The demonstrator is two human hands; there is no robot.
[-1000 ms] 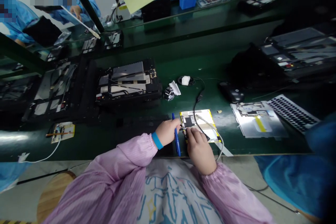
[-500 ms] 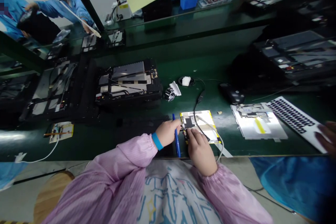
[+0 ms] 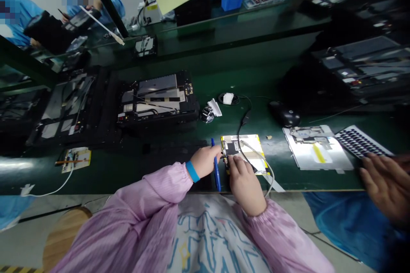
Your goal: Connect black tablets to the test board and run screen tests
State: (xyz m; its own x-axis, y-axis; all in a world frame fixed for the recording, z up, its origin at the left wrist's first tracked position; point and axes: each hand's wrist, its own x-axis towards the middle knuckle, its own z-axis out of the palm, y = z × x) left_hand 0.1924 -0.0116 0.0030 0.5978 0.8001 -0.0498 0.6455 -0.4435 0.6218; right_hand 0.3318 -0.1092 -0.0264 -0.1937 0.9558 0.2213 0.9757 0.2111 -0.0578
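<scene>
My left hand (image 3: 206, 162) is closed around a blue pen-like stick (image 3: 217, 175), tilted slightly. Its fingertips are at the left edge of a flat white panel with yellow taped edges (image 3: 259, 145). On that edge sits a narrow circuit board (image 3: 225, 163). My right hand (image 3: 245, 183) lies over the panel, fingers bent and close together, their tips pressing on the board; what is under them is hidden. A black cable (image 3: 241, 136) and a pale cable (image 3: 267, 166) cross the panel beside my right hand.
A metal plate with yellow tape (image 3: 301, 153), a sheet of black keys (image 3: 358, 141) and a mouse (image 3: 285, 114) are to the right. A co-worker's hand (image 3: 384, 179) reaches in there. Stacked open device housings (image 3: 156, 98) stand behind left. A coiled cable (image 3: 228, 99) lies ahead.
The co-worker's hand at the right has come further in over the key sheet, which has shifted. Across the bench, a person has picked up a device part. My hands have barely moved.
</scene>
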